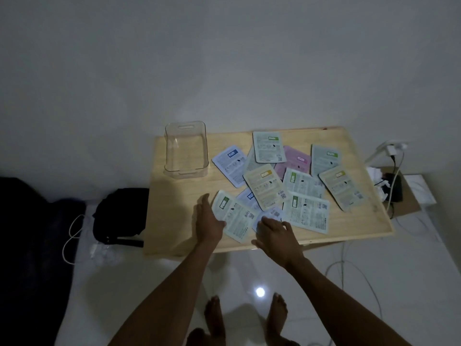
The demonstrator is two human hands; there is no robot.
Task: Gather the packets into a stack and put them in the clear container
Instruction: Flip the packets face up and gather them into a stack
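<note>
Pale wood is the surface of the worktop (174, 221), and on it about a dozen flat packets (264, 187) lie scattered, many overlapping each other, with their printed sides up. The clear container (185, 151) stands empty near the far left corner of the worktop, apart from the nearest packet. The left hand (208, 221) is open, with its fingers stretched, and it touches the left edge of the near green-label packet (233, 216); it does not grip anything. The right hand (274, 233) is also open, palm down, and rests on a pale blue packet (270, 214) close to the front edge. I judge that the gathering is only beginning, because no stack is formed yet. Some risks are visible from here. The packets look smooth and thin, so when the hands sweep them together they can slide over each other and spread instead of stacking. The two near packets lie close to the front edge, and a careless pull may drop them on the floor (249, 283). The light is weak, so a packet hidden under another one may be forgotten.
</note>
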